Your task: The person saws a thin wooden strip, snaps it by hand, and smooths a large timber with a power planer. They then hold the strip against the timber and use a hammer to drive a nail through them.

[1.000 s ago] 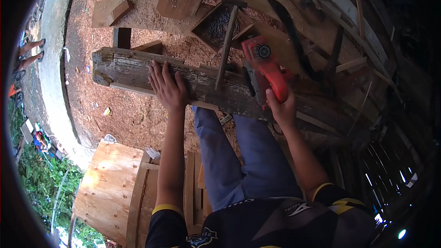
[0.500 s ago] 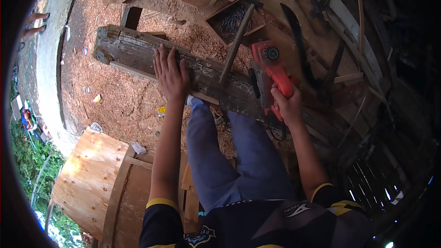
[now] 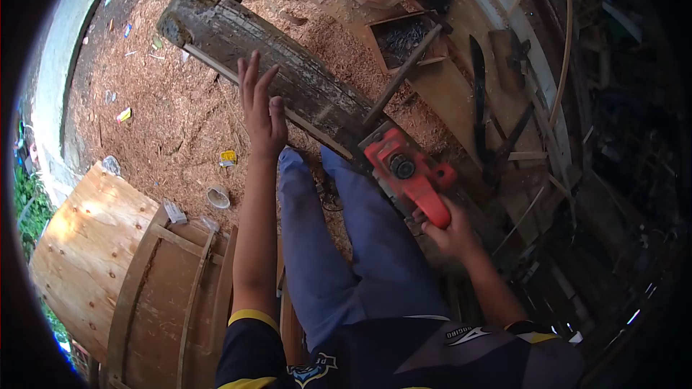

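My right hand (image 3: 450, 230) is wrapped round the rear handle of a red power planer (image 3: 407, 169), which rests base down over a long weathered beam (image 3: 288, 65). My left hand (image 3: 263, 108) has its fingers spread and lies at the near edge of the beam, holding nothing. Along that near side runs a thin wooden strip (image 3: 310, 128). A narrow stick (image 3: 404, 75) lies with its lower end on the beam, just beyond the planer.
An open wooden box of nails (image 3: 382, 50) is at the upper right, near a dark long blade (image 3: 478, 94). Wood shavings (image 3: 180, 122) cover the ground. Plywood (image 3: 94, 230) and a curved wooden frame (image 3: 133, 295) stand at the lower left. A yellow wrapper (image 3: 228, 158) lies nearby.
The planer has turned from standing on its side to lying base down over the beam, with my right hand still on it. The view has shifted, and my left fingers sit nearer the beam's edge.
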A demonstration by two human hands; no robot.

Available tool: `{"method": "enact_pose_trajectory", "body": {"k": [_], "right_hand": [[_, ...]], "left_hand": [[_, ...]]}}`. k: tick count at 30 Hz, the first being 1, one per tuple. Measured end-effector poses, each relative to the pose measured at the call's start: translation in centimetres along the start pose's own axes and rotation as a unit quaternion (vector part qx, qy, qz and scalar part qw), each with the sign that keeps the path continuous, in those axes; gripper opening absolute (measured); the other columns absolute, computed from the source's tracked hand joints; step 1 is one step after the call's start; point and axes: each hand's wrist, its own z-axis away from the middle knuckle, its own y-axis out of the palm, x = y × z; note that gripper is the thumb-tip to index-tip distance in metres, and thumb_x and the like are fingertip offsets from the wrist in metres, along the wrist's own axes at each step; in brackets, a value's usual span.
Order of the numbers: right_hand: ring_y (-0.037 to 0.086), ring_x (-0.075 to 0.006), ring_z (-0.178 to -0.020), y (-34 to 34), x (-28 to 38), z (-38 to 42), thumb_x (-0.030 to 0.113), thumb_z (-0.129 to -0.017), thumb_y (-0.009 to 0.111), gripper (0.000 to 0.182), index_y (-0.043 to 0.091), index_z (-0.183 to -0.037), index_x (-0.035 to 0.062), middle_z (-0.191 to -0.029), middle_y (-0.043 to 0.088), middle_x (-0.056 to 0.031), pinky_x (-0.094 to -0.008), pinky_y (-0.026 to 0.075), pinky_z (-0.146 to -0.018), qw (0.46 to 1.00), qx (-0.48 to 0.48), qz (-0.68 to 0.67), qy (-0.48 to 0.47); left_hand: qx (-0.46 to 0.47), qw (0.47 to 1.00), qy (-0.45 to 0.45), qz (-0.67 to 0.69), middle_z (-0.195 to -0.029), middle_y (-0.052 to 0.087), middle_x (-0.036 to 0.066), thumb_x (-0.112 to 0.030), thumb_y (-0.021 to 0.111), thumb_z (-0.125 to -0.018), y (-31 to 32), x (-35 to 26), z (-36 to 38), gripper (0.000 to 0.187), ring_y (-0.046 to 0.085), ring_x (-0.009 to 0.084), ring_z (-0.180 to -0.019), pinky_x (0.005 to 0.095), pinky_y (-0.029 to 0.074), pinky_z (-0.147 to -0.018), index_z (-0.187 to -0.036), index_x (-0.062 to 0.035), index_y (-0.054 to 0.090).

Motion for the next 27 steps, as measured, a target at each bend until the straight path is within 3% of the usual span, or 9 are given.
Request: {"method": "enact_pose_trajectory", "body": {"k": [3, 4, 7, 10, 16, 22, 27], "right_hand": [[0.074, -0.0269, -0.083, 0.3, -0.1, 0.2, 0.005, -0.084, 0.072, 0.021, 0.069, -0.105, 0.0021, -0.091, 0.074, -0.0124, -0.0395, 0.057, -0.078, 0.992, 0.037, 0.114, -0.026], [0.072, -0.0341, -0.08, 0.9, -0.1, 0.1, 0.009, -0.08, 0.072, 0.021, 0.069, -0.1, 0.0026, -0.089, 0.071, -0.016, -0.0418, 0.056, -0.074, 0.987, 0.014, 0.157, -0.038], [0.072, -0.0383, -0.079, 1.6, -0.5, 0.1, 0.011, -0.079, 0.072, 0.027, 0.069, -0.104, 0.0016, -0.088, 0.07, -0.0182, -0.0421, 0.056, -0.074, 0.984, 0.014, 0.174, -0.041], [0.072, -0.0391, -0.08, 2.0, 0.0, 0.4, 0.011, -0.077, 0.07, 0.031, 0.07, -0.107, 0.0021, -0.088, 0.071, -0.0186, -0.0423, 0.056, -0.074, 0.99, -0.001, 0.136, -0.038], [0.074, -0.035, -0.08, 2.2, 1.5, 0.0, 0.024, -0.087, 0.08, 0.031, 0.07, -0.107, 0.0026, -0.089, 0.072, -0.0182, -0.0417, 0.056, -0.073, 0.985, 0.023, 0.168, -0.031], [0.074, -0.0333, -0.08, 2.6, 1.9, -0.4, 0.033, -0.094, 0.08, 0.034, 0.071, -0.105, 0.0024, -0.087, 0.072, -0.017, -0.0421, 0.056, -0.073, 0.972, 0.036, 0.224, -0.063], [0.073, -0.0332, -0.078, 2.8, 1.2, 0.1, 0.033, -0.095, 0.079, 0.034, 0.071, -0.105, 0.0021, -0.086, 0.071, -0.0161, -0.0418, 0.055, -0.072, 0.988, 0.061, 0.14, -0.019]], "left_hand": [[-0.047, 0.997, -0.052, -0.026, -0.169, 0.044, 0.019, -0.048, 0.028, -0.118, -1.8, 0.9, 1.3, 0.061, 0.025, 0.0438, -0.163, 0.0567, 0.022, -0.131, -0.142, -0.0063, 0.065], [-0.06, 0.995, -0.071, -0.032, -0.169, 0.044, 0.019, -0.048, 0.027, -0.118, -2.3, 1.2, 1.8, 0.061, 0.025, 0.0438, -0.163, 0.0568, 0.021, -0.131, -0.142, -0.0061, 0.065], [-0.078, 0.99, -0.106, -0.041, -0.168, 0.044, 0.019, -0.044, 0.027, -0.119, -3.9, 2.1, 3.6, 0.058, 0.025, 0.0435, -0.163, 0.0574, 0.02, -0.131, -0.14, -0.006, 0.065], [-0.089, 0.986, -0.126, -0.055, -0.169, 0.044, 0.019, -0.04, 0.028, -0.119, -5.0, 2.7, 5.2, 0.055, 0.024, 0.044, -0.163, 0.0579, 0.019, -0.132, -0.14, -0.0061, 0.066], [-0.078, 0.982, -0.166, -0.048, -0.17, 0.042, 0.019, -0.038, 0.031, -0.119, -5.3, 2.6, 7.6, 0.052, 0.023, 0.0443, -0.164, 0.0576, 0.019, -0.132, -0.136, -0.0058, 0.068], [-0.085, 0.979, -0.18, -0.032, -0.17, 0.042, 0.019, -0.038, 0.032, -0.119, -4.8, 2.2, 7.7, 0.052, 0.023, 0.0436, -0.164, 0.0567, 0.02, -0.132, -0.136, -0.0065, 0.069], [-0.092, 0.975, -0.203, -0.018, -0.17, 0.041, 0.019, -0.038, 0.032, -0.119, -4.4, 2.1, 7.9, 0.052, 0.024, 0.0424, -0.164, 0.0561, 0.021, -0.131, -0.136, -0.0069, 0.069]]}}
